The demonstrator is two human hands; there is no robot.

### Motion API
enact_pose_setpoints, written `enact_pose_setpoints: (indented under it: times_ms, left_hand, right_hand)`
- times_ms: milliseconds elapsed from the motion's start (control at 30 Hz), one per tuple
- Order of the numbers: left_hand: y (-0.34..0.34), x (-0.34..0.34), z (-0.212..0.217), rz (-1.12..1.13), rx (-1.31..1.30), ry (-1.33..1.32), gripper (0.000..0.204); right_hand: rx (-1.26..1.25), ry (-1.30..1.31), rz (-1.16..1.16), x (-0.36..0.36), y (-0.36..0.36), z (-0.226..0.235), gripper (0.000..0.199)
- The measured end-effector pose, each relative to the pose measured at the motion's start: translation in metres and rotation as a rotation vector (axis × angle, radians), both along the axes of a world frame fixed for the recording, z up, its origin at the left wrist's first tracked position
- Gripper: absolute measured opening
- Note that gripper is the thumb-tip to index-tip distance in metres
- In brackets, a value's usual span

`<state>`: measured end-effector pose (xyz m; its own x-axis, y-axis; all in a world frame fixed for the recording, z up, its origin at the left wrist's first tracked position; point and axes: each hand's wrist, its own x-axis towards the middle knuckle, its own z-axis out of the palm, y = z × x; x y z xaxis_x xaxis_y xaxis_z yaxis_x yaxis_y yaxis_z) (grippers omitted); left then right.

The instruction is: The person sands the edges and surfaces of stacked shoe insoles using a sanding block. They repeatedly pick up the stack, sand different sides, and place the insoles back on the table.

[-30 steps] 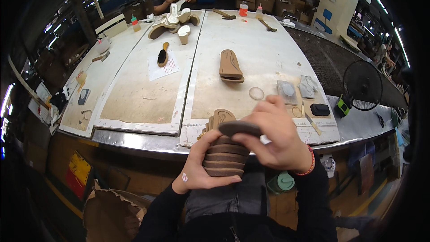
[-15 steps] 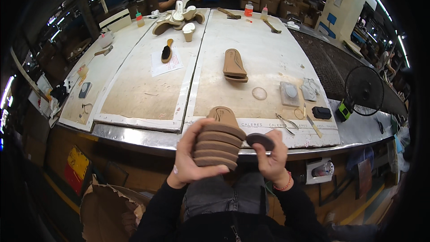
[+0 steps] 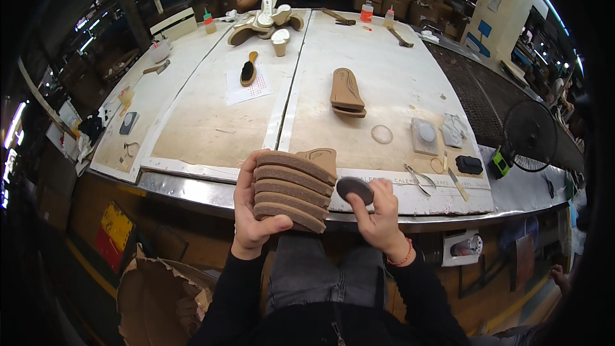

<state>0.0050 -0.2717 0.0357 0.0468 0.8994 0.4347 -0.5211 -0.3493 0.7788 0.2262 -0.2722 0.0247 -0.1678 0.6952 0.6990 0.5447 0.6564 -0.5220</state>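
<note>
The left hand clamps a fanned stack of tan cork-like shoe insoles by thumb and curled fingers at the bench edge, while the right hand, at three o'clock, pinches a dark oval pad; a loosened grip could spill the stack.

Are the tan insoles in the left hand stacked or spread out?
Stacked: the left hand clamps about five tan insoles fanned in one pile; the right hand holds a dark pad beside them.

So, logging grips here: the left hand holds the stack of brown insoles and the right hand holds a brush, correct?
Not quite. In the head view the left hand holds the stack of brown insoles, but the right hand holds a small dark oval pad; the brush lies on the table.
</note>
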Motion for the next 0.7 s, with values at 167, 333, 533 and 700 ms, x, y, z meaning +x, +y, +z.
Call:
enact_pose_setpoints:
  times_ms: [167,333,533,700]
  left_hand:
    - [-0.005,0.0,-0.003,-0.004,-0.019,0.054,0.108]
    - [-0.007,0.003,0.0,0.032,-0.001,0.034,0.107]
    - [-0.001,-0.003,-0.007,0.081,0.003,-0.025,0.107]
    - [-0.007,0.004,-0.002,0.078,-0.008,0.086,0.106]
  right_hand:
    - [-0.024,0.276,0.121,-0.019,-0.008,0.032,0.013]
    - [0.107,0.19,0.222,-0.04,-0.005,0.042,0.016]
    - [-0.062,0.248,0.096,-0.02,-0.018,0.002,0.012]
    - [0.025,0.295,0.221,-0.041,-0.01,0.04,0.015]
